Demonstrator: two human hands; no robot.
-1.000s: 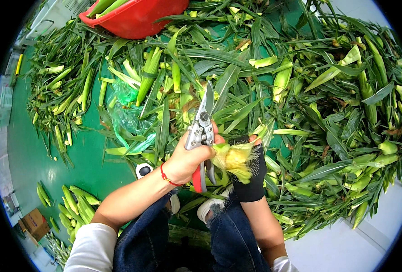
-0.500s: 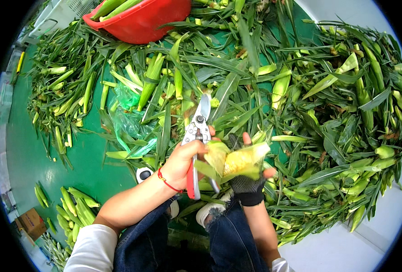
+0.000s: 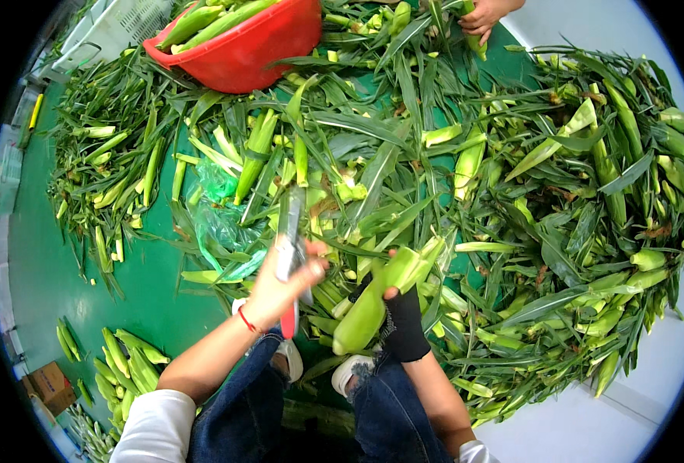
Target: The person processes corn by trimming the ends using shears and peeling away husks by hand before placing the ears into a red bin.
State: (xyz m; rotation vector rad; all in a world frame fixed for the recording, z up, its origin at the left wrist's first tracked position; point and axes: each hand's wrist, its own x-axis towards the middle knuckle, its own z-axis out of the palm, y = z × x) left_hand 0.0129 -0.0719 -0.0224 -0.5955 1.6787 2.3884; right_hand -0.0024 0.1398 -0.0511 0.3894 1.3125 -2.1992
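Observation:
My left hand [image 3: 269, 285], with a red string bracelet at the wrist, is closed on pruning shears [image 3: 290, 251] with red on the handles. The shears are blurred, their blades pointing away from me over cut husks. To their right, my right hand [image 3: 406, 328], in a black fingerless glove, grips a green ear of corn [image 3: 361, 315]. The ear lies tilted, its rounded end toward my knees and its pale cut leaves at the upper right. No kernels show on it. My right fingers are partly hidden behind the ear.
Husks and leaves [image 3: 550, 231] heap up at the right. A red basin [image 3: 242, 58] of corn stands at the far side, near a crumpled green plastic bag [image 3: 222, 212]. Trimmed ears [image 3: 130, 366] lie at the lower left. Another person's hand [image 3: 488, 15] holds corn at the top.
My left hand and the shears have moved left, away from the corn. Yellow kernels showed in my right hand before; now a green husked ear does. Another person's hand has appeared at the top.

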